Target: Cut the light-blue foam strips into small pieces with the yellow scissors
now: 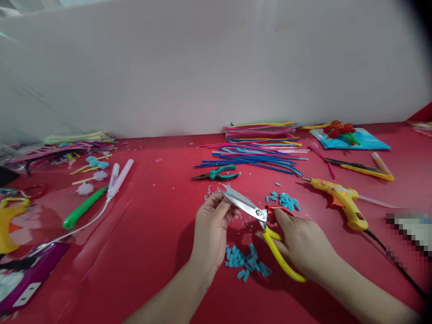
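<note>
Over a red table point(141, 252), the right hand point(303, 245) is gripping yellow-handled scissors point(251, 211), blades nearly closed, while the left hand point(212, 225) is pinching something too small to identify at the tips. Fingers point(224, 207) are sitting close enough that a snip could nick them; blue cuttings point(246, 261) are lying below.

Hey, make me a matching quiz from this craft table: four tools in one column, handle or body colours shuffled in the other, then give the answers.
Tools
1. scissors in the right hand
2. pliers
3. glue gun
4. long tool at the left, beside the white cable

Colours
A. teal
B. green
C. yellow and red
D. yellow-orange

Pairs: 1-C, 2-A, 3-D, 4-B
</note>
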The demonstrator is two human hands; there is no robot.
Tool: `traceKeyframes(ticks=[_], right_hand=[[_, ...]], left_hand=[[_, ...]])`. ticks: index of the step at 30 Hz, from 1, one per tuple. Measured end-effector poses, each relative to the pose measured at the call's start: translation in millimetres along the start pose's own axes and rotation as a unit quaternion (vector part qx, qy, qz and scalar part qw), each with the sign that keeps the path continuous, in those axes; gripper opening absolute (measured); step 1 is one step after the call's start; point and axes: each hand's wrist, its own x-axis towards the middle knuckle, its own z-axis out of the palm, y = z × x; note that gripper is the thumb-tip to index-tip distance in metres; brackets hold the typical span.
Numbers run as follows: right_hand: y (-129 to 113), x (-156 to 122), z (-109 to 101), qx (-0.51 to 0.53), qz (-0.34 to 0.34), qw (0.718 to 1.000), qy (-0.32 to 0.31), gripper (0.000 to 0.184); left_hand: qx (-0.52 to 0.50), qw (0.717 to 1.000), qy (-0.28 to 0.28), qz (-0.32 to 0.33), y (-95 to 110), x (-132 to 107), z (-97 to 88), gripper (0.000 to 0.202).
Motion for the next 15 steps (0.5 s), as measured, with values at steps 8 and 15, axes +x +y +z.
traceKeyframes(ticks=[8, 15], right_hand=[[-0.2, 0.5, -0.9, 0.007, 0.0, 1.0, 0.007, 0.026], [0.3, 0.1, 0.8, 0.004, 0.0, 1.0, -0.004, 0.03]], left_hand=[[0.005, 1.0, 0.01, -0.005, -0.2, 0.5, -1.2, 0.002], [0.016, 1.0, 0.022, -0.012, 1.1, 0.7, -0.6, 0.006]])
